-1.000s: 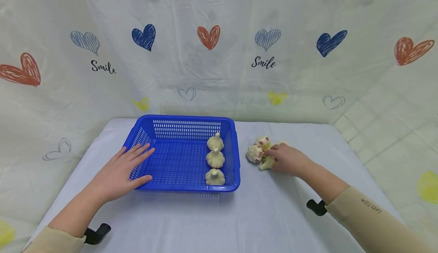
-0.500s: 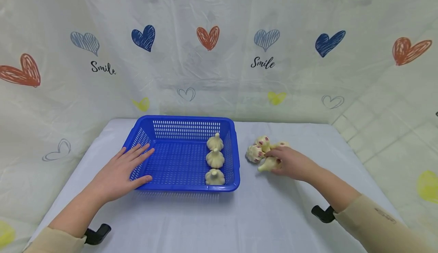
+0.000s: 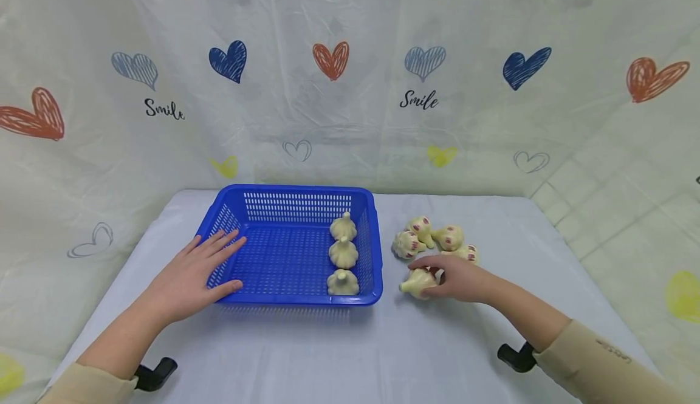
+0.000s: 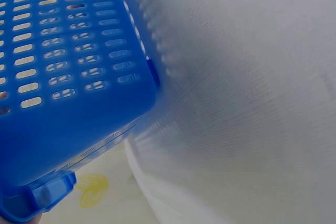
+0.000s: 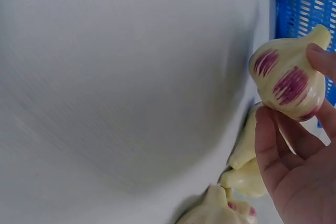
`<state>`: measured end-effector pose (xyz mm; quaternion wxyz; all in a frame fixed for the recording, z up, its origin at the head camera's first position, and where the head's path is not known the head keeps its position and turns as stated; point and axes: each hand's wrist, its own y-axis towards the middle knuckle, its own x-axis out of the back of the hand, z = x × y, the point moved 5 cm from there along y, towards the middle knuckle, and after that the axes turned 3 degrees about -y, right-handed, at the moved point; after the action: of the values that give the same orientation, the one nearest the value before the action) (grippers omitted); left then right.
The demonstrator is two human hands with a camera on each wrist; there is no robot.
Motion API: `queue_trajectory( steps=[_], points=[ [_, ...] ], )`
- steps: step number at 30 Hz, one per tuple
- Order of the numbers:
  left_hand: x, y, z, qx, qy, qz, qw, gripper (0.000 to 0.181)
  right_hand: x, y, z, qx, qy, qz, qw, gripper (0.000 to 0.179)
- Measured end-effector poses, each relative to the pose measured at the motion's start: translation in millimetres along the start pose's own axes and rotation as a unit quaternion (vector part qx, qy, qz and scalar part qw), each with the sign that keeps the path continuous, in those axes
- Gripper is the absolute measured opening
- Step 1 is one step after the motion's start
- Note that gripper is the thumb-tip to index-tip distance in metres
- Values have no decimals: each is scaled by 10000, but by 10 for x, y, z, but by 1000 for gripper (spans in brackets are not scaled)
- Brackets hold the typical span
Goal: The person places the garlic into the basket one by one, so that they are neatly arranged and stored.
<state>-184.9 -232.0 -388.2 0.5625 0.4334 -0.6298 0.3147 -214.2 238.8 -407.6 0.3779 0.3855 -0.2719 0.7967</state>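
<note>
Between the thumb and fingers of my right hand is a garlic bulb, its stem pointing left toward the basket. The right wrist view shows purple streaks on this held garlic bulb. My left hand lies with fingers spread over the left rim of a blue plastic basket. Inside, along the basket's right wall, a back bulb, a middle bulb and a front bulb stand in a row. In the left wrist view the slotted basket wall hides most of that hand.
Several purple-marked garlic bulbs lie grouped on the white-covered table, right of the basket and behind my right hand. A pale curtain printed with hearts hangs behind the table.
My right hand has drawn the garlic bulb out of the group, toward the front and left. More of the other bulbs now show. The left hand stays on the basket rim.
</note>
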Motion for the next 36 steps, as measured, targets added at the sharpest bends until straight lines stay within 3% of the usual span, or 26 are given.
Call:
queue_trajectory(
  steps=[12, 19, 24, 30, 36],
  points=[
    [10, 2, -8, -48, -19, -27, 10000, 81, -51, 10, -176, -224, 851, 138, 9960, 44],
    [0, -2, 5, -63, -7, -42, 10000, 82, -60, -6, -239, -247, 1040, 106, 9942, 43],
    [-18, 0, 10, -68, -19, -48, 10000, 81, -41, -25, -282, -329, 862, -40, 9957, 47],
    [-25, 1, 18, -78, -20, -71, 9999, 81, 47, -44, -222, 45, 309, -387, 9988, 45],
    [-29, 0, 30, -79, 9, -79, 9999, 81, 99, -38, -113, 284, -188, -423, 9985, 40]
  ],
)
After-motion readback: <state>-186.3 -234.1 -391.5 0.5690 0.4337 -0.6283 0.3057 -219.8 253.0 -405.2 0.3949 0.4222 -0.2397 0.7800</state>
